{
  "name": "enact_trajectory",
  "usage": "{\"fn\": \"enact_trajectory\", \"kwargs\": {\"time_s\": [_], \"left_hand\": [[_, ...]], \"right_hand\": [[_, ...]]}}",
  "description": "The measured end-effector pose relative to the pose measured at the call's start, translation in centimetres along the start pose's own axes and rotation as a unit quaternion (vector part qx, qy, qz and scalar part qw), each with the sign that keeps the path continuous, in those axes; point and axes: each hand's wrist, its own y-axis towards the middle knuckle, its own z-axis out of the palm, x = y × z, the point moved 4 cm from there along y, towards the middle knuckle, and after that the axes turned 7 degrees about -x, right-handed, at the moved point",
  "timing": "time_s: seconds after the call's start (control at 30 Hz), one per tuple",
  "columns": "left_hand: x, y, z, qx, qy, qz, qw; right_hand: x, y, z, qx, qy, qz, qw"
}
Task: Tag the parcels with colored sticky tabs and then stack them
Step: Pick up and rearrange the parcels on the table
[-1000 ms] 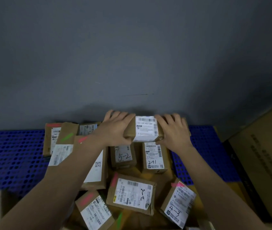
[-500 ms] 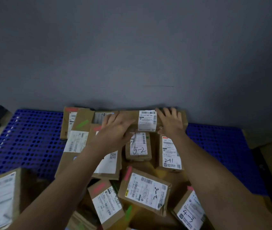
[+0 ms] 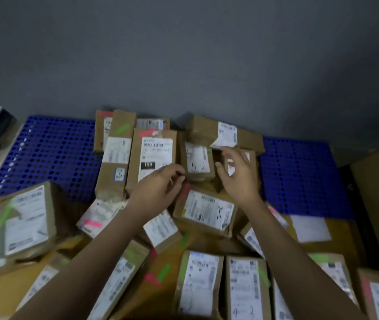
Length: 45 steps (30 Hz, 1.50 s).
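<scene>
1. Left of centre: tagged parcels stand against the grey wall on the blue perforated pallet; the tall parcel carries a pink sticky tab, its neighbour a green sticky tab.
2. Centre: the left hand, which one second ago gripped the left end of a box, has let go and drawn back toward the viewer. Its fingers are loosely curled, thumb and fingertips close together; whether they pinch anything cannot be told through the blur.
3. Upper centre-right: the just-placed parcel now lies on the back row against the wall, touched by neither hand, its white label facing up.
4. Right of centre: the right hand has likewise released, and hovers with fingers spread apart, holding nothing.
5. Judgement: this stacking placement appears complete. Further parcels lie below in the frame, several already tabbed, so another pick probably follows.
</scene>
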Motion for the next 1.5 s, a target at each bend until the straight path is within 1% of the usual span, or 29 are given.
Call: {"fn": "enact_trajectory", "kwargs": {"time_s": [0.07,0.13,0.2,0.27,0.3,0.37,0.43,0.47,0.53,0.63,0.7,0.77,0.9,1.0,1.13,1.23,1.37,1.5], "left_hand": [[0.9,-3.1,0.5,0.021,-0.010,-0.025,0.999],[2.3,-6.1,1.3,0.047,0.006,-0.058,0.997],[3.6,-8.9,2.4,0.106,0.033,-0.096,0.989],[4.8,-11.5,3.7,0.173,0.069,-0.136,0.973],[5.3,-12.6,4.3,0.195,0.084,-0.142,0.967],[6.0,-14.5,5.5,0.223,0.095,-0.141,0.960],[6.3,-16.0,6.7,0.252,0.096,-0.136,0.953],[6.4,-16.6,7.3,0.268,0.101,-0.124,0.950],[6.5,-17.7,8.6,0.306,0.134,-0.089,0.938],[7.0,-19.1,10.3,0.356,0.199,-0.033,0.912],[7.7,-19.8,11.3,0.365,0.215,-0.037,0.905],[8.2,-20.4,12.0,0.368,0.212,-0.078,0.902],[8.4,-20.6,13.2,0.340,0.182,-0.150,0.910],[8.7,-20.8,14.2,0.313,0.183,-0.190,0.912],[9.1,-21.1,15.2,0.312,0.185,-0.213,0.907],[9.4,-21.1,15.1,0.293,0.187,-0.241,0.906],[9.6,-21.0,15.1,0.278,0.182,-0.236,0.913],[9.6,-21.3,15.1,0.253,0.190,-0.217,0.924]], "right_hand": [[0.8,-3.8,0.6,0.038,0.033,0.022,0.998],[1.3,-7.5,1.8,0.076,0.046,0.036,0.995],[1.4,-10.9,3.3,0.119,0.036,0.038,0.991],[1.5,-13.8,4.9,0.179,0.005,0.025,0.984],[1.3,-15.1,5.7,0.213,-0.012,0.022,0.977],[0.6,-17.4,7.1,0.270,-0.055,-0.007,0.961],[0.1,-19.4,8.1,0.295,-0.118,-0.080,0.945],[-0.3,-20.2,8.5,0.292,-0.147,-0.113,0.938],[-1.0,-21.0,8.5,0.256,-0.181,-0.145,0.938],[-1.4,-20.6,7.8,0.203,-0.194,-0.136,0.950],[-1.7,-20.1,7.5,0.181,-0.198,-0.118,0.956],[-1.6,-20.0,7.4,0.167,-0.201,-0.113,0.959],[-1.5,-20.9,7.3,0.162,-0.194,-0.129,0.959],[-1.9,-21.7,7.1,0.160,-0.198,-0.125,0.959],[-1.8,-22.2,6.3,0.135,-0.181,-0.122,0.967],[-1.9,-22.2,5.9,0.128,-0.174,-0.125,0.968],[-2.2,-22.1,5.8,0.124,-0.167,-0.134,0.969],[-2.2,-22.0,5.5,0.121,-0.129,-0.138,0.975]]}}
